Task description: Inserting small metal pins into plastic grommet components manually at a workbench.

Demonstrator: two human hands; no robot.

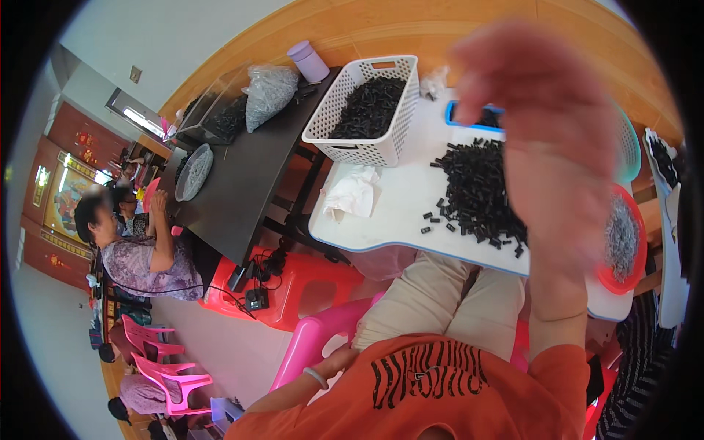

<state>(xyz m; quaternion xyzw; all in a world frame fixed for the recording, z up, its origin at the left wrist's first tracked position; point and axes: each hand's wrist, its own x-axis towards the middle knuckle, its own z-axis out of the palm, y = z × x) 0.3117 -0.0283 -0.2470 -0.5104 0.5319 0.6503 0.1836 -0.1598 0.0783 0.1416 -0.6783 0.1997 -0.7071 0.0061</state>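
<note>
My right hand (539, 110) is raised close in front of the view, over the right part of the white table (411, 213). Motion smears its fingers, so I cannot tell whether they hold anything. Beneath and beside it spreads a pile of small black plastic parts (473, 187). Part of a blue tray (458, 114) with black pieces shows behind the hand. My left hand (339, 361), with a pale bracelet at the wrist, rests by my hip next to the pink chair; its fingers are hidden.
A white perforated basket (389, 150) of black parts and a crumpled tissue (352, 192) stand left on the table. A red bowl (639, 220) of small silvery pieces sits right. A dark table (227, 198), red stools (308, 282) and a seated person (150, 257) are at left.
</note>
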